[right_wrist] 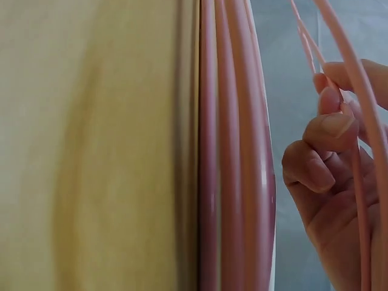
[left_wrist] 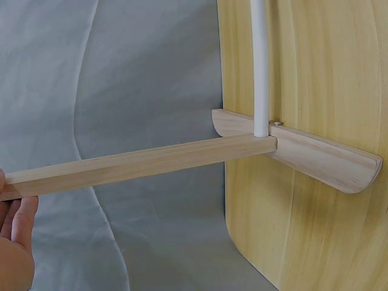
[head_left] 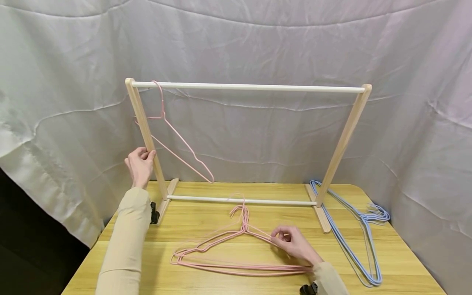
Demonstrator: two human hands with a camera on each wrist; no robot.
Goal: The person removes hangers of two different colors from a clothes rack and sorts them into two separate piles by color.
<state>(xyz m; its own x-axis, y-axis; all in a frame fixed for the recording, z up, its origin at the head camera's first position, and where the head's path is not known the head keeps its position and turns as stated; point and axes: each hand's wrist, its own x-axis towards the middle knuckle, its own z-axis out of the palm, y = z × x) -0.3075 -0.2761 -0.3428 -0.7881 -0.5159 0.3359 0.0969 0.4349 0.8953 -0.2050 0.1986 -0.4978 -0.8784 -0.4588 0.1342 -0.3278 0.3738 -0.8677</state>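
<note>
My left hand (head_left: 140,168) grips the left wooden post (head_left: 139,110) of a clothes rack, fingers and thumb on either side of it. Over the table my right hand (head_left: 295,246) pinches the right shoulder of a thin pink hanger (right_wrist: 361,212), which looks blurred and slightly raised in the head view. Beneath it lie several pink hangers (head_left: 221,267), stacked together, hooks toward the rack. Another pink hanger (head_left: 183,139) hangs from the white top rail (head_left: 239,86), close to the left post.
Several blue hangers (head_left: 372,250) lie at the right, partly around the foot of the right post (head_left: 343,143). A white lower rail (head_left: 206,199) joins the posts just above the wooden table (head_left: 398,266). Grey curtains (head_left: 239,45) stand behind and at the sides.
</note>
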